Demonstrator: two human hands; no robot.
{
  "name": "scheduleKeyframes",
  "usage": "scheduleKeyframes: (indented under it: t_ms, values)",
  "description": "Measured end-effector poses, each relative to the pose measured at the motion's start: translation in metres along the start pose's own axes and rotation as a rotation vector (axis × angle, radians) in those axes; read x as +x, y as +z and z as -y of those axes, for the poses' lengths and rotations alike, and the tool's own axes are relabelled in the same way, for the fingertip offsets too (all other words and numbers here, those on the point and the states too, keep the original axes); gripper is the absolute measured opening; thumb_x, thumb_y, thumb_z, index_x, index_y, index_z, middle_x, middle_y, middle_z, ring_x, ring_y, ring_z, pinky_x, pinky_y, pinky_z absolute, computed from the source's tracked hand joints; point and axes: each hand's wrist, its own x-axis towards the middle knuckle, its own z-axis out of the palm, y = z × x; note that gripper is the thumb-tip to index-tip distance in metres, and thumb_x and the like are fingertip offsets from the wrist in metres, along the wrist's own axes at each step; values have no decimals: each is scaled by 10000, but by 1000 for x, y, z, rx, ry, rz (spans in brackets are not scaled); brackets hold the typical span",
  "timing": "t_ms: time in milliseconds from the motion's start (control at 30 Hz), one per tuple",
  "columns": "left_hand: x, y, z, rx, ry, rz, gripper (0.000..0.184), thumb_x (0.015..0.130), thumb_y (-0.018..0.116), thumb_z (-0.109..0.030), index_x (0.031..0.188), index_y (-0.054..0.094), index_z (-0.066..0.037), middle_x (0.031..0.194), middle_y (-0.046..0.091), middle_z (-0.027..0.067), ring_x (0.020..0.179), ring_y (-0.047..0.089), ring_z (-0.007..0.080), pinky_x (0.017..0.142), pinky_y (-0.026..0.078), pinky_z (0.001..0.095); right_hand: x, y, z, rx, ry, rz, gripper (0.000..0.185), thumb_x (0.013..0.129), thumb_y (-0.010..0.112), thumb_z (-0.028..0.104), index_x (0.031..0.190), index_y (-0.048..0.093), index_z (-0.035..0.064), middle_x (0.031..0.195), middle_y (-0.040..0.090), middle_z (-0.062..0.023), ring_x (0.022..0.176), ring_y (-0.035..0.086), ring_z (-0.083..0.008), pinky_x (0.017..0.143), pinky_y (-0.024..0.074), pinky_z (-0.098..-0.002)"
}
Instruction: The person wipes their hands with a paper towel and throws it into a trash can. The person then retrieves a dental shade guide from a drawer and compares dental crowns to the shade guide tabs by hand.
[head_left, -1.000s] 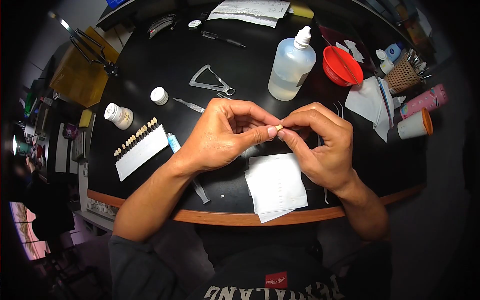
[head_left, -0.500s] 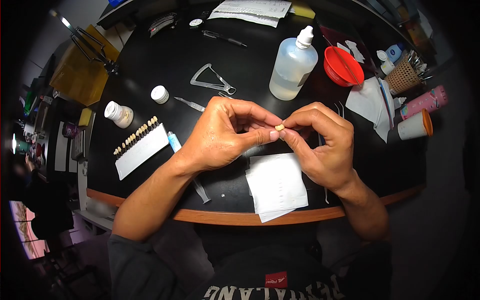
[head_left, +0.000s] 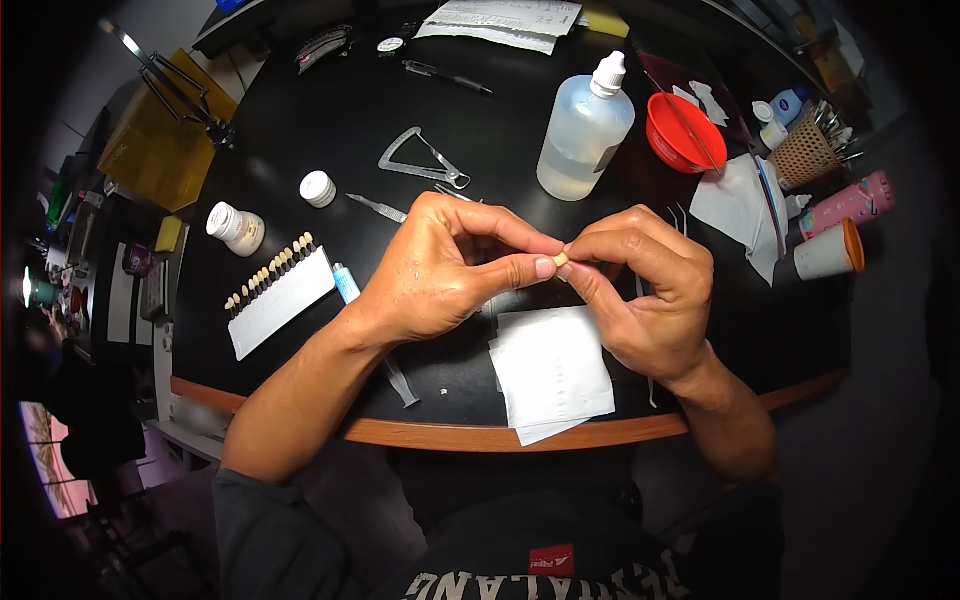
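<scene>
Between the fingertips of both hands is a small cream-coloured dental crown (head_left: 561, 260), partly covered by the fingers. My left hand (head_left: 440, 265) pinches it from the left with thumb and forefinger. From the right, my right hand (head_left: 645, 285) grips it the same way. Below the hands lies a stack of white paper sheets (head_left: 553, 370). A tooth shade guide (head_left: 282, 300) with a row of tooth-coloured tabs sits left of my left wrist. Partly under the left forearm is a syringe (head_left: 346, 283) with a blue label. A metal caliper (head_left: 423, 160) rests beyond the left hand.
A clear liquid bottle (head_left: 585, 140) stands beyond the hands, beside a red bowl (head_left: 670, 145). Two white jars (head_left: 236, 230) are at left. A white cup (head_left: 825, 262), pink bottle (head_left: 850, 204) and woven holder (head_left: 803, 158) line the right. A person (head_left: 90, 400) is at far left.
The crown has turned slightly between the fingertips, and the fingers have shifted a little. The rest of the bench is as before.
</scene>
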Motion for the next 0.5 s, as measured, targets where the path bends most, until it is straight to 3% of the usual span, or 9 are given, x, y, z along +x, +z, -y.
scheduleKeyframes:
  t_ms: [500]
  values:
    - [-2, 2, -5, -9, -1, 22, 210, 901, 795, -30, 1098, 757, 31, 965, 755, 101, 873, 693, 104, 783, 560, 249, 1, -1, 1, -37, -29, 0, 186, 726, 825, -69, 861, 734, 22, 813, 700, -82, 732, 676, -195, 601, 533, -287]
